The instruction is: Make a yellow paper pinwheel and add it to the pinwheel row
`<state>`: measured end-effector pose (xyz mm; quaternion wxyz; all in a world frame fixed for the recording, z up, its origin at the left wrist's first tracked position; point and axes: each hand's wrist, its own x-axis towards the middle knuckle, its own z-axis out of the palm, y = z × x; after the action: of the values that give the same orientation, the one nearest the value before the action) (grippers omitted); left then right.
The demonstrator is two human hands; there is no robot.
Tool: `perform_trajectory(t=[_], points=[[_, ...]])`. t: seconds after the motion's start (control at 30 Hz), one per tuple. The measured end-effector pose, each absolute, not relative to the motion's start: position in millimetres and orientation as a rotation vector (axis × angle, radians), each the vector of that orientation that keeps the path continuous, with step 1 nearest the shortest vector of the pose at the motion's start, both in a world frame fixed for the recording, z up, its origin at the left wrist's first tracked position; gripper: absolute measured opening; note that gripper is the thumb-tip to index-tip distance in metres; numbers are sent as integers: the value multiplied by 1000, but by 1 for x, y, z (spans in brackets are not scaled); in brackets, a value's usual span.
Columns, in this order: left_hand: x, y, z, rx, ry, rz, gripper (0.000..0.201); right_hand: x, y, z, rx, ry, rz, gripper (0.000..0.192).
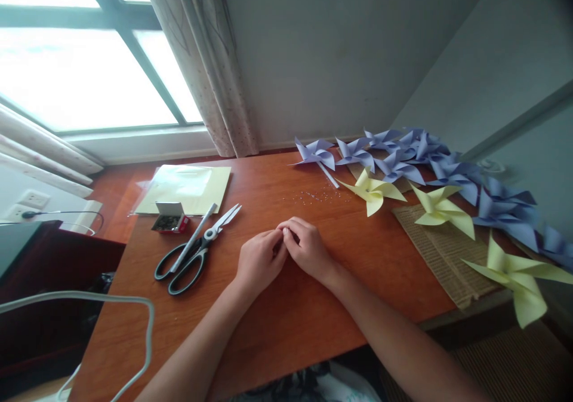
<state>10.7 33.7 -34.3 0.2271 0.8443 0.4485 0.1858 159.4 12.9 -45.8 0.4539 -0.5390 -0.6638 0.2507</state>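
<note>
Over the middle of the wooden table (313, 312), my left hand (262, 255) and my right hand (308, 246) meet at the fingertips. Both are closed, with fingers curled and pressed together. Whatever they hold, if anything, is hidden or too small to make out. Left of them lie scissors (206, 244) with black and grey handles, blades slightly apart. A white paper stick (193, 238) rests across the scissors. Beside it stands a small red box (172, 220) of small dark metal pieces, its lid raised. Beyond my right hand, tiny bits (316, 196) are scattered.
Yellow paper (219, 181) in a clear sleeve lies at the back left. Several blue pinwheels (316, 151) line the back and right, with yellow pinwheels (371, 192) in front. Corrugated cardboard (430, 252) lies at the right edge. A white cable (150, 330) loops at the lower left.
</note>
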Motion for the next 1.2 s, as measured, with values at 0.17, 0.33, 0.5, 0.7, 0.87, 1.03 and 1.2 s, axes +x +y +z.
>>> perform_trajectory(t=[0.17,0.33,0.5,0.7,0.87,1.03,1.2], points=[[10,33,-35,2328,1228,515,20,161,12,-46,-1333,-1653,599,23],[11,34,-35,2328,1218,522,21,163,10,-46,-1338,-1672,577,23],[11,32,-33,2324,1205,544,16,165,11,-46,-1342,-1692,564,22],[9,32,-30,2320,1189,556,15,167,13,-47,-1358,-1699,544,22],[9,33,-30,2328,1192,552,16,167,12,-48,-1371,-1721,532,22],[10,32,-31,2354,1192,547,16,168,11,-47,-1387,-1744,524,22],[1,41,-29,2424,1171,504,18,167,9,-48,-1394,-1763,527,22]])
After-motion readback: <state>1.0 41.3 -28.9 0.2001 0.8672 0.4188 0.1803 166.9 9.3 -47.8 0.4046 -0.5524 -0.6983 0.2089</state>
